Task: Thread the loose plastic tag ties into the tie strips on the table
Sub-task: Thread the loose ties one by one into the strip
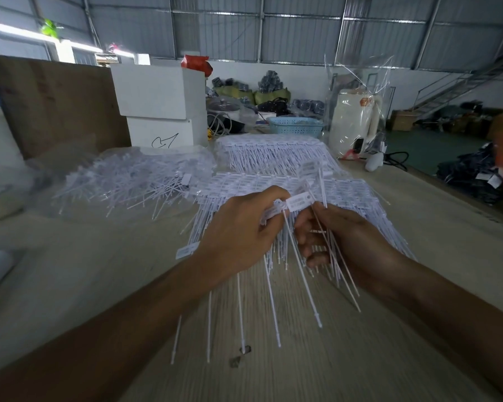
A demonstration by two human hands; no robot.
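I am pinching the head of a tag tie (298, 202) in my left hand (238, 236), its tail slanting down toward me, while my right hand (340, 242) is gripping loose ties just beside it, above the tie strips (346, 195) spread across the worktop (317, 372).

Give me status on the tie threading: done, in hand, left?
Done: two rows of tie strips lie stacked mid-table. In hand: the left hand grips a tag head, while the right hand pinches several thin tie tails beside it. Left: a big pile of loose ties on plastic at left, so plenty remains.
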